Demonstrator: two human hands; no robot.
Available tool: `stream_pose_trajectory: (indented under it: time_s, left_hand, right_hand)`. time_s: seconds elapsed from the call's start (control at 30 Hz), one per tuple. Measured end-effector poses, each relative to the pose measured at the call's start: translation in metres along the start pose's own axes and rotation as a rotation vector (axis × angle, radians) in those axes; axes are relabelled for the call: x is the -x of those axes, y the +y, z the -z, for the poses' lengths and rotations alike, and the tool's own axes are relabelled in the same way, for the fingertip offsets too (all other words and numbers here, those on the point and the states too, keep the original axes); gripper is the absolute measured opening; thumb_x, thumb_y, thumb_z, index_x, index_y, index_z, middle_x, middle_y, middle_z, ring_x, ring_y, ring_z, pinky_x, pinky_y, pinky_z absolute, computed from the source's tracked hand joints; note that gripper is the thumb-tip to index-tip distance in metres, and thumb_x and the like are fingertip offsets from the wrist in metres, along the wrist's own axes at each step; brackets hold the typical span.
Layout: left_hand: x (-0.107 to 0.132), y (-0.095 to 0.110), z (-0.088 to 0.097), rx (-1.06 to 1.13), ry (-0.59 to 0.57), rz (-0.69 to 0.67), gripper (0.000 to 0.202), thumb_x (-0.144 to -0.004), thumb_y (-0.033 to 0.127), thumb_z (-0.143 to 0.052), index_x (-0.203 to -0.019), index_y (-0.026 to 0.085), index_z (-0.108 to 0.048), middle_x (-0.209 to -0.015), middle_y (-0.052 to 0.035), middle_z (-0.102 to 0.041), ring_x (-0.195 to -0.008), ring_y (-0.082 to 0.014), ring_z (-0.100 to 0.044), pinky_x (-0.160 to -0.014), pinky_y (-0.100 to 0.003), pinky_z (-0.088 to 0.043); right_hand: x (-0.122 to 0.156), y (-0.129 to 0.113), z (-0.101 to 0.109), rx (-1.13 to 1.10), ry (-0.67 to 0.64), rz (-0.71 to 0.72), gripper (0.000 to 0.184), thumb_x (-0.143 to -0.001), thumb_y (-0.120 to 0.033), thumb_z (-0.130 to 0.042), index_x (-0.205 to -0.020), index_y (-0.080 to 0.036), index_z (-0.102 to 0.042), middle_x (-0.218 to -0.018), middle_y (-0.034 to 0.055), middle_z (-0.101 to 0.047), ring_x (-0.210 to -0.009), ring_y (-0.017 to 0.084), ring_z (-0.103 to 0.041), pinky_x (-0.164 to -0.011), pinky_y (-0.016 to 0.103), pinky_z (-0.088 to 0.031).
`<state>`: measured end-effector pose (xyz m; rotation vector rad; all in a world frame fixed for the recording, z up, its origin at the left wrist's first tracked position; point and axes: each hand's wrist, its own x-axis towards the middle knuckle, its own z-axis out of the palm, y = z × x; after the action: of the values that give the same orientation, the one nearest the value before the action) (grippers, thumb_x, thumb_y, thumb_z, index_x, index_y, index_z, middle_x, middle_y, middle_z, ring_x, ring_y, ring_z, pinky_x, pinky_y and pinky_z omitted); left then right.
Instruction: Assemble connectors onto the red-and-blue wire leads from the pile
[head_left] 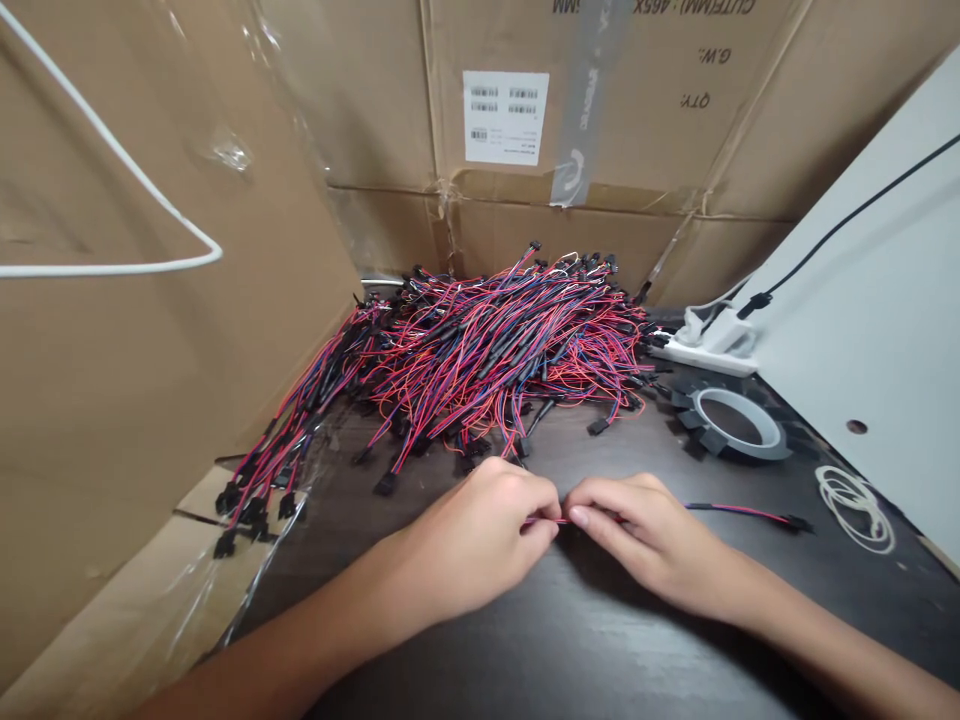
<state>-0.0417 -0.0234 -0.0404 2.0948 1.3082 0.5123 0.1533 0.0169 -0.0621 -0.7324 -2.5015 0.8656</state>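
Observation:
Between my two hands runs a thin wire harness (pixel 739 511) of red and blue wires, low over the dark table. My left hand (pixel 487 520) pinches it with thumb and fingertips. Close beside, my right hand (pixel 645 525) grips the same harness, and its far end sticks out to the right with a black connector (pixel 796 523). A large heap of similar wire harnesses (pixel 495 350), red, blue and black with black connectors, lies just beyond my hands. The fingers hide the harness's middle and left part.
A roll of tape (pixel 739 420) with black pieces stuck round its rim lies at right, near a coil of pale cord (pixel 855 508). Behind it sits a white power strip (pixel 709 350). Cardboard boxes (pixel 637 130) stand at back and left; a white panel (pixel 877 280) borders the right.

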Motion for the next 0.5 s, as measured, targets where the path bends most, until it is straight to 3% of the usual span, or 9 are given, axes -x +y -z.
stream_pose_trajectory:
  time_s: [0.3, 0.5]
  left_hand:
    - [0.0001, 0.0026, 0.0035, -0.049, -0.021, -0.054, 0.020, -0.084, 0.012, -0.049, -0.080, 0.016, -0.068, -0.071, -0.0019, -0.064, -0.064, -0.0124, -0.056, -0.065, -0.024, -0.039]
    - [-0.0006, 0.0023, 0.0042, -0.079, -0.011, -0.049, 0.020, -0.083, 0.011, -0.048, -0.078, 0.015, -0.067, -0.069, -0.0027, -0.064, -0.063, -0.0125, -0.056, -0.062, -0.023, -0.038]
  right_hand:
    - [-0.0027, -0.0019, 0.0078, -0.128, -0.060, -0.130, 0.019, -0.093, -0.022, -0.046, -0.082, -0.016, -0.060, -0.061, -0.0018, -0.058, -0.053, 0.009, -0.048, -0.052, 0.019, -0.036]
    - [-0.0014, 0.0006, 0.0091, -0.065, 0.002, -0.028, 0.016, -0.091, -0.017, -0.049, -0.080, -0.016, -0.060, -0.069, 0.0008, -0.061, -0.062, 0.011, -0.052, -0.061, 0.022, -0.039]
